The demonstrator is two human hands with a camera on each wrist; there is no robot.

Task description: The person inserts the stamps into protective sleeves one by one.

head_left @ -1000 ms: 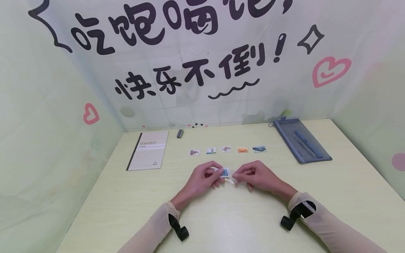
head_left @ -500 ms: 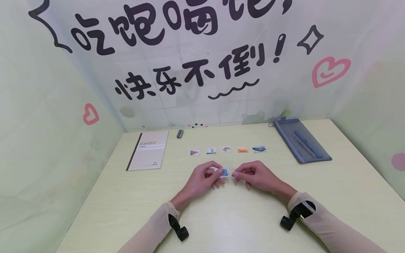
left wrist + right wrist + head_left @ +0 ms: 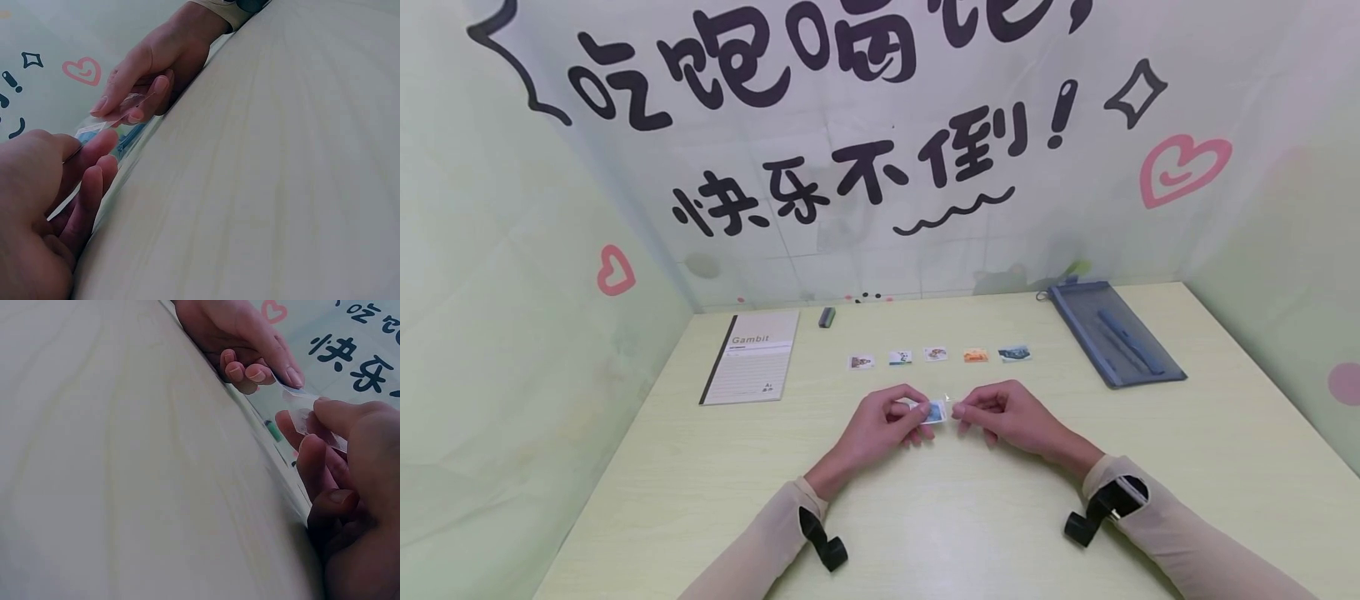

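Between thumb and fingers, my left hand [image 3: 887, 418] pinches a small blue-and-white stamp [image 3: 936, 412], its left part hidden under the thumb. Facing it, my right hand [image 3: 1011, 419] pinches a small clear plastic sleeve [image 3: 304, 415], which spans the narrow gap between the hands. In the right wrist view the sleeve's near end lies under my right thumb, and its far end reaches the left fingertips. The left wrist view shows the stamp's pale edge [image 3: 89, 131] overlapping the clear film. Both hands are held low over the table.
Several small picture stamps lie in a row beyond the hands, among them an orange one [image 3: 976, 355] and a dark blue one [image 3: 1015, 353]. A notebook [image 3: 751, 358] and an eraser [image 3: 827, 317] are at back left. A blue mesh pouch [image 3: 1112, 333] with a pen lies at right.
The clear sleeve showed low between the hands a second ago; now its film stands up above the right fingertips. Both hands have hardly moved, and the stamp tilts slightly.
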